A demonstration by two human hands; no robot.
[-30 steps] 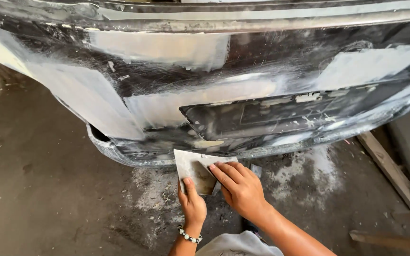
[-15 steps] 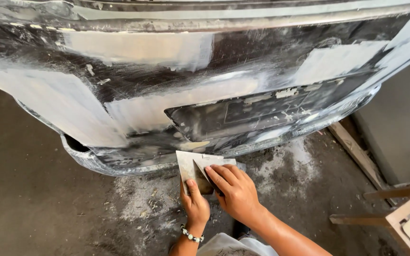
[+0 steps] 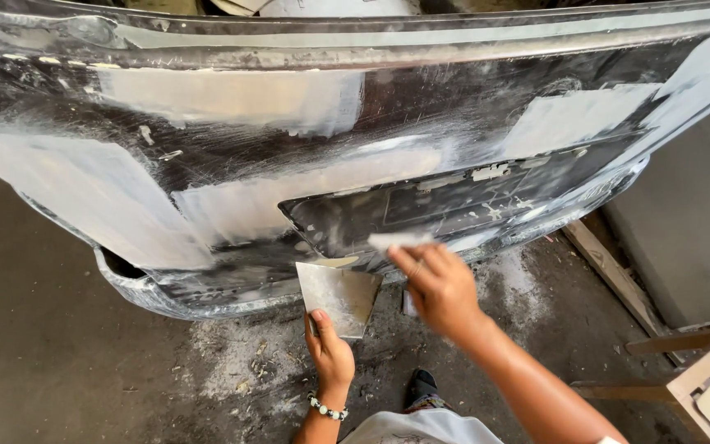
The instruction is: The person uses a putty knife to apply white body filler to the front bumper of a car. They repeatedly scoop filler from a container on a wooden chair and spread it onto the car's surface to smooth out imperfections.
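While the left hand (image 3: 332,355) pinches a flat metal plate (image 3: 338,296) by its lower edge, thumb on the face and fingers hidden behind, the right hand (image 3: 441,289) holds a thin spreader (image 3: 400,240) against the bumper (image 3: 355,164), fingers pressed together along its back. The spreader sits at the lower edge of the dark recessed panel, just above the plate. It looks like a light, slightly springy blade, easy to steer, probably best gripped flat along its rear edge so pressure spreads evenly; wet filler could make it slippery. Its visible strip is pale, coated in whitish putty. The plate is grey, smeared, with a dab of cream filler (image 3: 337,262) on its top edge. The bumper is black, scuffed, patched with broad white filler areas. Dust lies on the floor (image 3: 59,362) below.
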